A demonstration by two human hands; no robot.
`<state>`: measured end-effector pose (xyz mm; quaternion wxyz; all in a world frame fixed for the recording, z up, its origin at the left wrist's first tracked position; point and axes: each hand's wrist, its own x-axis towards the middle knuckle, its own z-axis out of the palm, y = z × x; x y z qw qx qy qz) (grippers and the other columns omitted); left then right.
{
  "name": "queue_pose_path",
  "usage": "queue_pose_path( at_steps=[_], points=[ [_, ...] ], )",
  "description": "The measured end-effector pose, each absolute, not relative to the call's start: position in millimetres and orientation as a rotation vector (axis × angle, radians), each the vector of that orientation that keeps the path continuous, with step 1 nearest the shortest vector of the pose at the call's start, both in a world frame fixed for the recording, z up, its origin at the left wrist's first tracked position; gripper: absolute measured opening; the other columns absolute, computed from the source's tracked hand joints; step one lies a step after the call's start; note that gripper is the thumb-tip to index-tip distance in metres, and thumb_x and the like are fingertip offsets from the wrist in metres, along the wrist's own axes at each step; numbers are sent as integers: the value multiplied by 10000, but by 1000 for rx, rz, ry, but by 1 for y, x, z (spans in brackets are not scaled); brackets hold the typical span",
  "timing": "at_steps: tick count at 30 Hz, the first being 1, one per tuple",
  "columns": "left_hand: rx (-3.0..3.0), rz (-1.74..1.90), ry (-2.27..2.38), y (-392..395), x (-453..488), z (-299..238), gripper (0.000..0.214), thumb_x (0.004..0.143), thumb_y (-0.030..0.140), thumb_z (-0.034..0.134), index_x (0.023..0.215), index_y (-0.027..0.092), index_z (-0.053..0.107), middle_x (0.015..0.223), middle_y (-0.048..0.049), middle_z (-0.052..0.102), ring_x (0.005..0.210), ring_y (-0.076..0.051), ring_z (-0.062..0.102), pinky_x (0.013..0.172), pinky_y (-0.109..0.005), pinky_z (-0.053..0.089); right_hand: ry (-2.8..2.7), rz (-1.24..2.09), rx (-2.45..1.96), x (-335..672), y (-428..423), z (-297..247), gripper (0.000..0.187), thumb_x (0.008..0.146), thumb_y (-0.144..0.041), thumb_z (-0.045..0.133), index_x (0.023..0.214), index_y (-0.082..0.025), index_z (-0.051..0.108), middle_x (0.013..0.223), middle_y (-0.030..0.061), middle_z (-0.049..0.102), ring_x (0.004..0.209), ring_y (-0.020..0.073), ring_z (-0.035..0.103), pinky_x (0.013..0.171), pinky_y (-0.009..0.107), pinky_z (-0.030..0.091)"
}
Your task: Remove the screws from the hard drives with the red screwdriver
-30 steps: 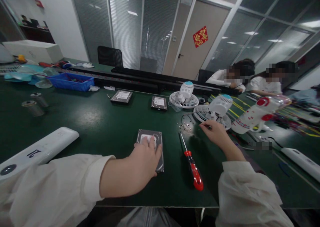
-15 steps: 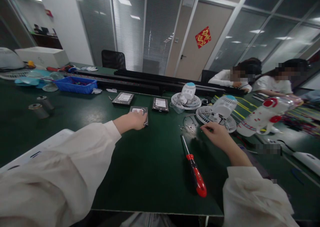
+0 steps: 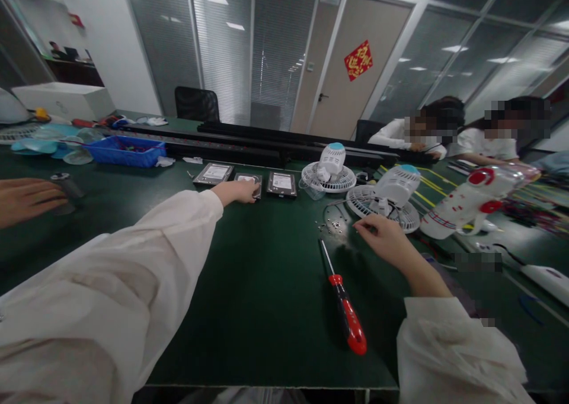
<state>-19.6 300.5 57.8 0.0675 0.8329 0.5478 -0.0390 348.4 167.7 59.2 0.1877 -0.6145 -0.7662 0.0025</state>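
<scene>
My left hand (image 3: 241,191) reaches far across the green table (image 3: 267,285) and rests, fingers curled, on a hard drive (image 3: 249,179). That drive lies between two other hard drives (image 3: 216,172) (image 3: 283,183) in a row. My right hand (image 3: 381,237) sits beside a small scatter of screws (image 3: 333,226), fingertips pinched together; what they hold is too small to make out. A red-handled screwdriver (image 3: 345,307) lies on the table between my arms, tip pointing at the screws.
Two small white desk fans (image 3: 331,170) (image 3: 391,199) and a white and red toy (image 3: 469,205) stand to the right. Another person's hand (image 3: 24,200) touches a metal cylinder (image 3: 66,185) at the left. A blue tray (image 3: 127,150) sits far left. Two people sit at the back right.
My left hand slid the hard drive from near me to the far row between the two other drives. Another person's hand came in at the left. My right hand stayed by the screws.
</scene>
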Motion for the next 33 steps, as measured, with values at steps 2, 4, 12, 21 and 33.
queue_pose_path(
  at_steps=[2,4,12,21,33],
  points=[
    [2520,-103,1645,311,-21,58,408,956,373,637,1313,181,585,1340,-111,600,1149,-254,627,956,-482,556,-2164,10,-1724,346,167,60,252,854,-269,504,836,-160,730,922,132,762,856,258,675,739,366,514],
    [2526,-85,1649,319,-22,57,407,957,373,635,1313,182,585,1342,-111,599,1150,-254,627,958,-482,555,-2174,13,-1716,344,166,60,255,855,-270,500,827,-159,728,903,130,760,849,260,671,743,370,507],
    [2448,46,1768,326,0,60,386,957,376,636,1288,180,598,1303,-104,619,1118,-242,640,934,-461,566,-2195,44,-1665,343,162,60,269,868,-297,484,852,-163,716,926,131,749,869,258,658,719,359,492],
    [2298,356,1866,301,81,49,620,947,481,612,1483,221,438,1557,-145,416,1350,-336,493,1082,-583,448,-2221,90,-1574,340,161,58,245,871,-279,494,830,-167,709,875,119,726,825,241,649,754,374,507],
    [2242,515,2039,299,104,35,495,948,407,637,1386,199,537,1473,-126,502,1291,-309,538,1050,-560,483,-2220,123,-1562,337,157,55,197,899,-214,511,857,-161,696,906,100,729,872,222,657,768,352,506]
  ],
)
